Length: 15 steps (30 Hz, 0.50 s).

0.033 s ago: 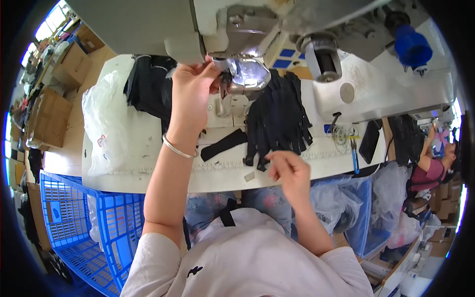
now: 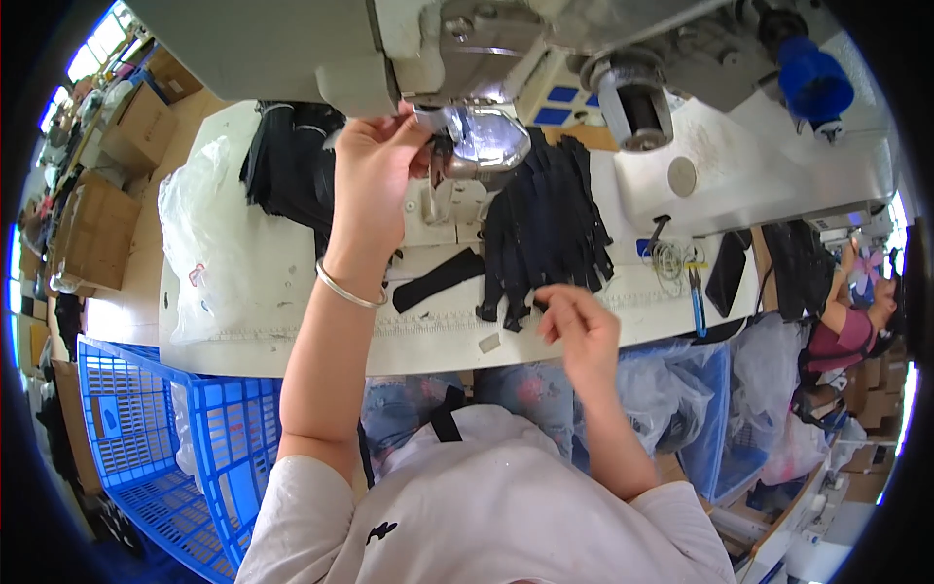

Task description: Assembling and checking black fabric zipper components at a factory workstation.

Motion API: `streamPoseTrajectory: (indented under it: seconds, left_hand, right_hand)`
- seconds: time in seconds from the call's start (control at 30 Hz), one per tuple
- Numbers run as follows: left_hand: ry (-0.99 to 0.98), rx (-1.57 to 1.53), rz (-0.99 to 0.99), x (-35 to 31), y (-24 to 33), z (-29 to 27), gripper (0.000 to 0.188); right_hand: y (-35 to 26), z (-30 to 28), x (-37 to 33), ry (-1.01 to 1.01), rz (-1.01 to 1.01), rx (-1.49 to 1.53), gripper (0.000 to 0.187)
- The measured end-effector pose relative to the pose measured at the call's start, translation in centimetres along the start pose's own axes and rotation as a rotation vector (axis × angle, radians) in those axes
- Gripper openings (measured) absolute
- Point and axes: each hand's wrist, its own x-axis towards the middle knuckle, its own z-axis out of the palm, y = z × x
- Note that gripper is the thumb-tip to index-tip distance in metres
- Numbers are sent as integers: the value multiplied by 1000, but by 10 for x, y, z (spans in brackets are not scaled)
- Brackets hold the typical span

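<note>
Raised to the head of a sewing machine, my left hand pinches thumb and fingers together beside the shiny metal guard. Whatever the fingertips grip there is hidden. My right hand hovers near the table's front edge with loosely curled, slightly blurred fingers. Its fingertips are close to the lower ends of a fanned pile of black fabric strips, and no held thing shows clearly. Between the hands a single black strip lies slantwise on the white table. Another black bundle rests left of my left wrist.
Clear plastic covers the table's left end, above a blue crate. On the right are a coil of thin wire, blue-handled snips and a black phone-like slab. A plastic-lined blue bin stands below. Another person sits far right.
My right hand has shifted slightly right. My left hand stays beside the metal guard, and the whole view has tilted a little.
</note>
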Motion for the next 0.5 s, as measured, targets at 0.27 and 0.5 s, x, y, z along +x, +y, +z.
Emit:
streamPoseTrajectory:
  seconds: [0.27,0.5]
  left_hand:
    - [115,431,193,-20,25,-19,15]
    - [151,1380,430,-65,4,-69,18]
  right_hand:
    - [18,-16,35,138,-519,-843,17]
    - [17,24,58,140,-568,-1046,33]
